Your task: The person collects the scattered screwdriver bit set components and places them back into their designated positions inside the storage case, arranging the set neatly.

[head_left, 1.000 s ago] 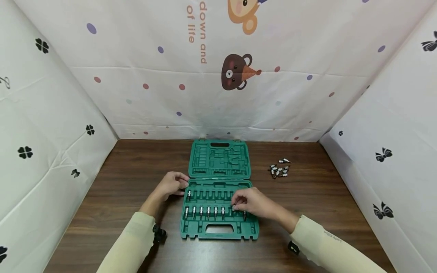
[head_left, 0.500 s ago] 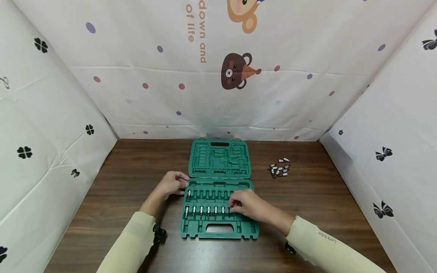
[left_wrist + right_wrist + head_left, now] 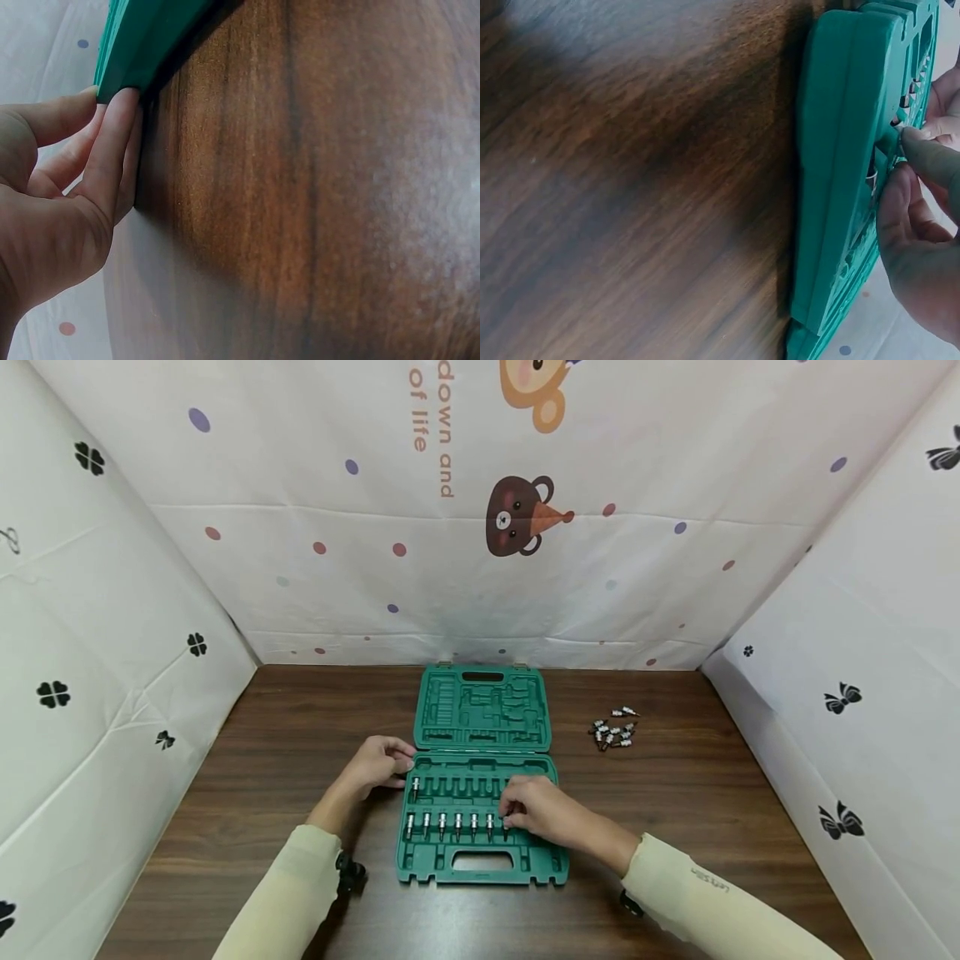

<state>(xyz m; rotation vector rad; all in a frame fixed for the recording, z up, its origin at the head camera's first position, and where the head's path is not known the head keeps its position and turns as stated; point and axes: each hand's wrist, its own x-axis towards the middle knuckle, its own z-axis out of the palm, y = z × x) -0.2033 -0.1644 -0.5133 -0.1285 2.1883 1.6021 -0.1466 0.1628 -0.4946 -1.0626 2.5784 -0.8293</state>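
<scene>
A green tool case point(image 3: 480, 877) lies unfolded on the table, its slotted base towards me. Several silver bit sockets point(image 3: 457, 823) stand in the lower row of slots, and one bit socket point(image 3: 416, 788) sits at the left end of the upper row. My right hand point(image 3: 542, 808) pinches a bit socket at the lower row, right of the others; its dark tip shows below my fingers. In the right wrist view, thumb and forefinger meet over the slots. At the case's left edge, my left hand point(image 3: 71, 180) holds the rim between thumb and fingers.
Behind the base, the case's moulded lid point(image 3: 482, 710) lies folded back near the rear curtain point(image 3: 360, 585). A loose pile of bit sockets point(image 3: 611, 735) lies on the dark wooden table point(image 3: 675, 793) to the right. Patterned sheets hang along both sides.
My right hand has shifted slightly left and down along the lower row, with the bit socket between its fingers. The left hand has stayed at the case's edge.
</scene>
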